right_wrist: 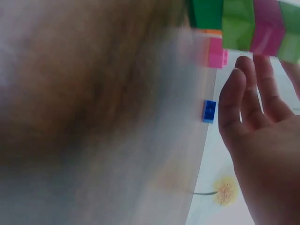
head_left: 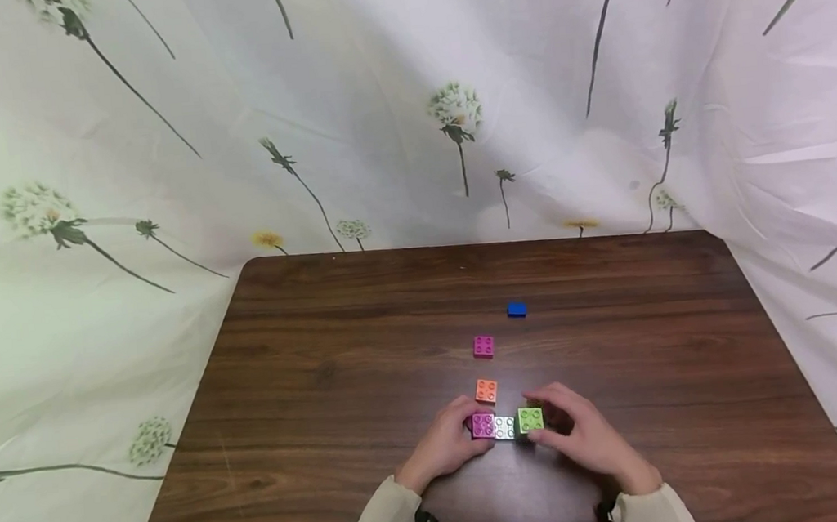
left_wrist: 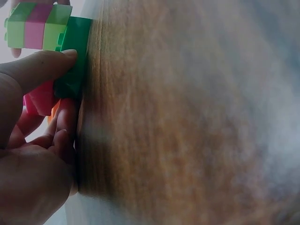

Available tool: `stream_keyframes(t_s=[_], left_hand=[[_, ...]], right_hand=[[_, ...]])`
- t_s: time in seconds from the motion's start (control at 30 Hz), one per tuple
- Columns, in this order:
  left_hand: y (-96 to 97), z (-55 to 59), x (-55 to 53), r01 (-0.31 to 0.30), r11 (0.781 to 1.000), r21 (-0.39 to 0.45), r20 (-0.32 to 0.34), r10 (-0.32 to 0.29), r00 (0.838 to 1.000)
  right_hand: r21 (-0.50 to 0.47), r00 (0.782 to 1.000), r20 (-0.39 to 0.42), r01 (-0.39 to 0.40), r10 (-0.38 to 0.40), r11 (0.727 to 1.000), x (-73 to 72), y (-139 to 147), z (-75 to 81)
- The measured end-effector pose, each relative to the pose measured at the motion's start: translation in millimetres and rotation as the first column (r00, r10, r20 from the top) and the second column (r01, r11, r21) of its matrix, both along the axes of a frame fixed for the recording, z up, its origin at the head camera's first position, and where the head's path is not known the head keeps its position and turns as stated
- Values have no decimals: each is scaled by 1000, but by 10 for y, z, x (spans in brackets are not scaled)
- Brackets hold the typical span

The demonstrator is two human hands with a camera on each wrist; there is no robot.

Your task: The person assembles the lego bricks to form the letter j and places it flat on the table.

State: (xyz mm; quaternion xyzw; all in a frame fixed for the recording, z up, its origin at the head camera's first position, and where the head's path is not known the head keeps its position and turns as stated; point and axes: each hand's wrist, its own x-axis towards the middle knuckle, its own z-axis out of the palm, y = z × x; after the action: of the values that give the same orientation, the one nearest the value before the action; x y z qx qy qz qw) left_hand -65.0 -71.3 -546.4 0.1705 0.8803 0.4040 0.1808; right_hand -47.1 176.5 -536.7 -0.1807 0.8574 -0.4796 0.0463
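Note:
My left hand [head_left: 448, 443] grips a dark green brick [left_wrist: 77, 70] that lies on the tabletop, its thumb against the side. A magenta brick [head_left: 483, 425] sits at the left end of that brick; the studs between look whitish from glare in the head view. At the right end stands an upright stack, light green over magenta over light green [left_wrist: 35, 26]. Thumb and fingertips of my right hand [head_left: 583, 432] pinch this stack from the near and far sides. The stack partly hides the right thumb.
Beyond the hands lie an orange brick [head_left: 486, 391], another magenta brick [head_left: 483, 347] and a blue brick [head_left: 517, 310], spaced apart. The wooden table [head_left: 311, 400] ends at a white curtain [head_left: 379, 133] with dandelion prints.

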Motion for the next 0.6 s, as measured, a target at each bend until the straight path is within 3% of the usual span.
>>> stream_keyframes(t_s=[0.17, 0.3, 0.6], left_hand=[[0, 1, 2, -5, 1000, -3, 9, 5, 1000], [-4, -2, 1, -1, 1000, -1, -3, 1, 1000], [-16, -11, 0, 18, 999, 32, -40, -17, 999]], right_hand=[[-39, 995, -75, 70, -72, 997, -182, 55, 11], [-8, 990, -73, 118, -119, 993, -364, 33, 25], [182, 1000, -19, 17, -14, 983, -785, -142, 4]])
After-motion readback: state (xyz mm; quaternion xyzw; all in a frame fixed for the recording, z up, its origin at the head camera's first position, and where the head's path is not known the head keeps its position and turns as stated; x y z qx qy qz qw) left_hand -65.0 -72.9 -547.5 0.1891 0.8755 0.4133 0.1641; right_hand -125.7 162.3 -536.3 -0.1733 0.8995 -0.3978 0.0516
